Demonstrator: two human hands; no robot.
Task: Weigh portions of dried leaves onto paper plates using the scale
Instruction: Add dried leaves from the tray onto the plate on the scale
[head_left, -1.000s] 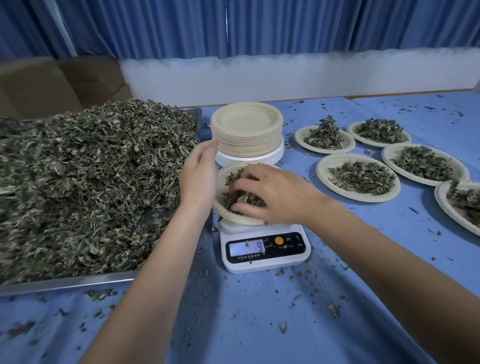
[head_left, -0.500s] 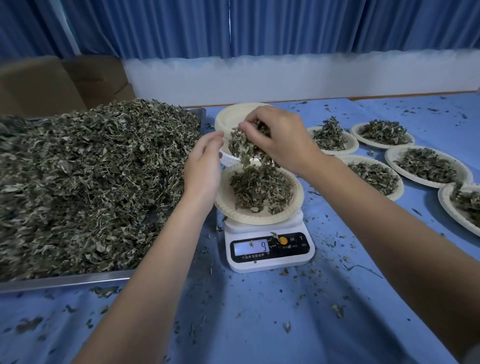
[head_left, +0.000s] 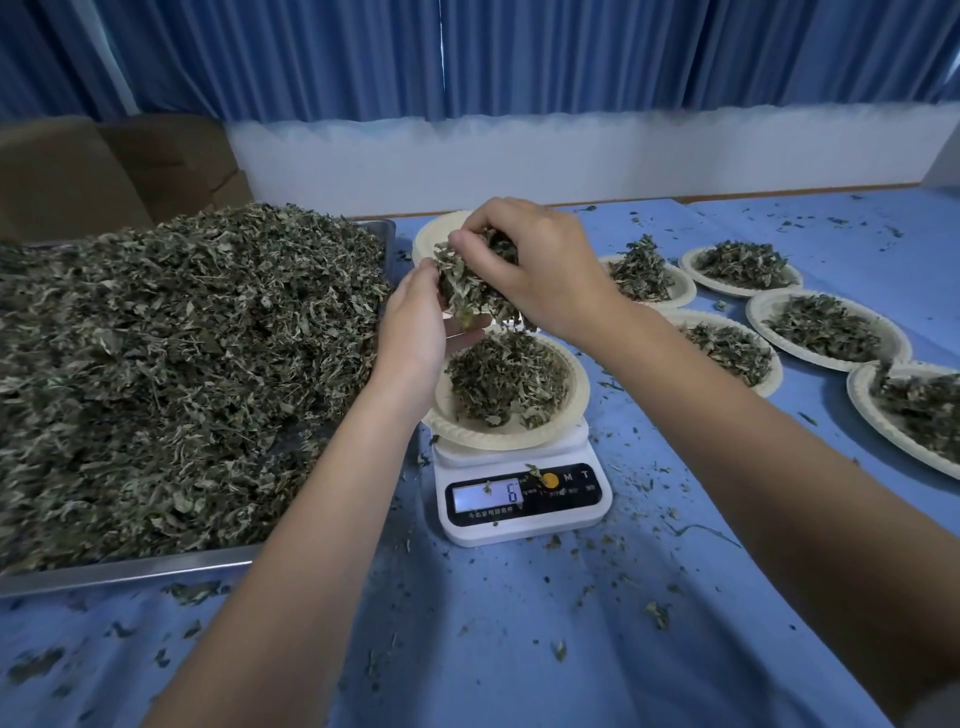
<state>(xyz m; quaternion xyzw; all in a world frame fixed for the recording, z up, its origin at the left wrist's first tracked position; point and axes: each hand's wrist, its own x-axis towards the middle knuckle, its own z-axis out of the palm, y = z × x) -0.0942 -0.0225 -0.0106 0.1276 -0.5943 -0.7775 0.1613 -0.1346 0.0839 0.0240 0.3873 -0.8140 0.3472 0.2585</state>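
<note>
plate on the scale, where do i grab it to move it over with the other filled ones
Grip the plate on the scale by its bare raised rim, from the near right side. Leaves are heaped in the middle, the left hand crowds the left edge, and the rim overhangs the scale, leaving room for fingers beneath.

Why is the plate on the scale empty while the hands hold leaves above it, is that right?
Not quite. The head view shows the plate on the scale already has a pile of leaves in it. The rest is right: the right hand and the left hand hold a clump of leaves above it.
</note>
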